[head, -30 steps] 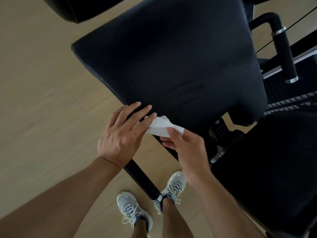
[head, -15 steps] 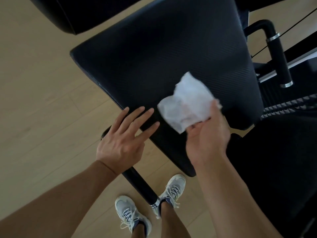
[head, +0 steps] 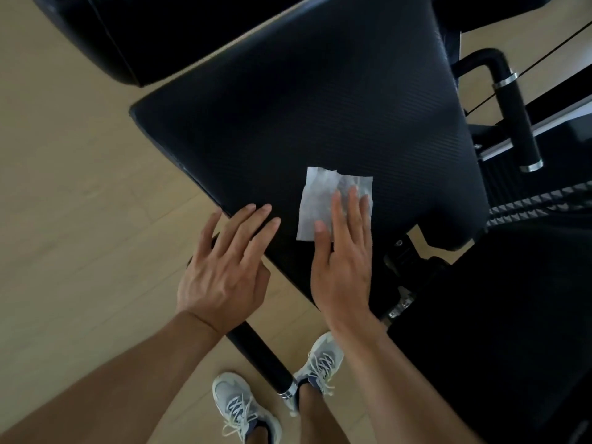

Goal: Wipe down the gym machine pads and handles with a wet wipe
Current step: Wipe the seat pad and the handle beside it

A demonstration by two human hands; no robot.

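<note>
Both hands flat, fingers straight.
Left hand (head: 224, 277) spreads its fingers; right hand (head: 344, 267) presses palm-down, both forearms bare.

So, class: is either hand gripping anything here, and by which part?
Nothing is gripped. The right hand presses flat fingers on the wipe's near half, against the pad; the left hand rests open at the pad's edge.

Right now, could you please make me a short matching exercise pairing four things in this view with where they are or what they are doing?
Things:
1. wipe
2. left hand
3. right hand
4. handle

Places or states:
A. presses flat on the white sheet
B. spread flat on the seat pad
C. fingertips rest on the pad's near edge
D. stands off to the pad's right, untouched

Pairs: 1-B, 2-C, 3-A, 4-D
</note>
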